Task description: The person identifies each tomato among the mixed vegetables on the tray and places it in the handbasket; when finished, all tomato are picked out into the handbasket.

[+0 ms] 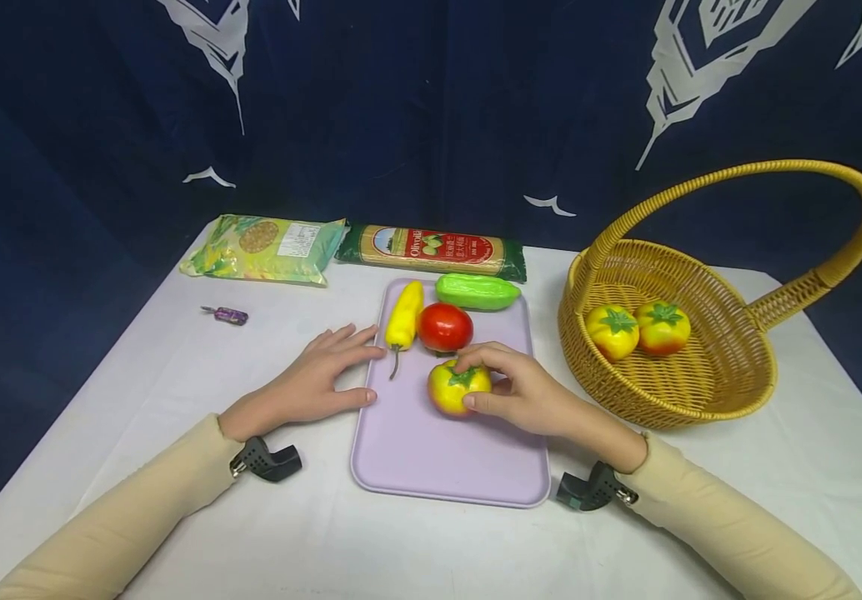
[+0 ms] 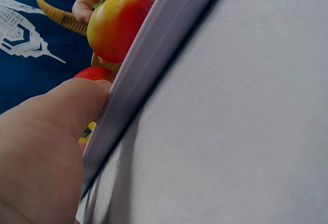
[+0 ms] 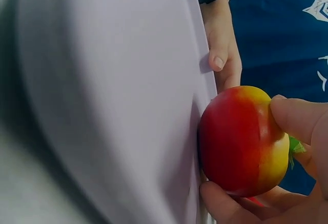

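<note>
My right hand [image 1: 524,392] grips a yellow-and-red tomato [image 1: 449,398] with a green leafy top, low over the lilac tray [image 1: 446,467]. In the right wrist view the thumb and fingers lie around the tomato [image 3: 241,142], its red underside near the tray. My left hand [image 1: 318,379] has its fingers extended, their tips right at the tray's left rim, holding nothing. Farther up the tray are a yellow pepper [image 1: 405,315] with a long stem, a shiny red tomato [image 1: 445,326] and a green elongated vegetable [image 1: 478,292].
To the right stands a wicker basket [image 1: 731,400] with a tall handle, two yellow-and-red tomatoes [image 1: 637,331] inside. A green-yellow bag [image 1: 266,248] and a pasta packet [image 1: 431,252] lie along the back. At left is a small purple object [image 1: 227,315] on the white tablecloth [image 1: 273,533].
</note>
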The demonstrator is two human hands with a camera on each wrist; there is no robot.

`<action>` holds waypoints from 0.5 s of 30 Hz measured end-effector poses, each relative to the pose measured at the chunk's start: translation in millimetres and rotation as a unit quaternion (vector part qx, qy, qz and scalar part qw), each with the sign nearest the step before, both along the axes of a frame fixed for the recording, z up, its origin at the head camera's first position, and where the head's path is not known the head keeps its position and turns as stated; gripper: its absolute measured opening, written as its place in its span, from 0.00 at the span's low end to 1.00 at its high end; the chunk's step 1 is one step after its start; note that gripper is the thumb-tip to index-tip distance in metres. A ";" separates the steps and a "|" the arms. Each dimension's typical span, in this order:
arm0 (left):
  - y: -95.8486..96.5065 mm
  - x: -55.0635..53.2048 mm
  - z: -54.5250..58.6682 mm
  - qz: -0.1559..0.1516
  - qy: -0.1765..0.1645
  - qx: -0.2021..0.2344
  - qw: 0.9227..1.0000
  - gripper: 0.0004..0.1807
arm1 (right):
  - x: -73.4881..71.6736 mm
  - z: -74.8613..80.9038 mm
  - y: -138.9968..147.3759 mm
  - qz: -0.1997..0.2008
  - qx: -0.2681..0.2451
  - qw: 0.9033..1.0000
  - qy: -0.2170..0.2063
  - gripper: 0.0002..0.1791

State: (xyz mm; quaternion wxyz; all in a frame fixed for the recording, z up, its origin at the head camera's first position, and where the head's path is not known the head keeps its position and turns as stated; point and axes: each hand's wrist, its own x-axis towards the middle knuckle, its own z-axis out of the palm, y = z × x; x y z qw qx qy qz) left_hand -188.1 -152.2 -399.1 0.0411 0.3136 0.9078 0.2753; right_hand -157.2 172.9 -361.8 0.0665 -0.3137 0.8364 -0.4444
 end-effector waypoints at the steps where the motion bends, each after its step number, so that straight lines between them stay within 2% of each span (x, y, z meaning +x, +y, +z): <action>1: -0.1 0.0 -0.1 0.000 0.000 0.000 1.000 0.32 | -0.3 -0.2 0.0 -0.001 0.000 1.000 0.001 0.17; 9: -0.4 -0.2 -0.8 0.001 0.000 0.000 1.000 0.33 | -2.7 -2.8 0.6 -0.005 -0.001 1.000 -0.002 0.21; 15: -0.5 -0.1 -0.9 0.002 -0.002 -0.002 1.000 0.33 | -2.2 -5.2 0.7 0.005 0.013 1.000 0.013 0.26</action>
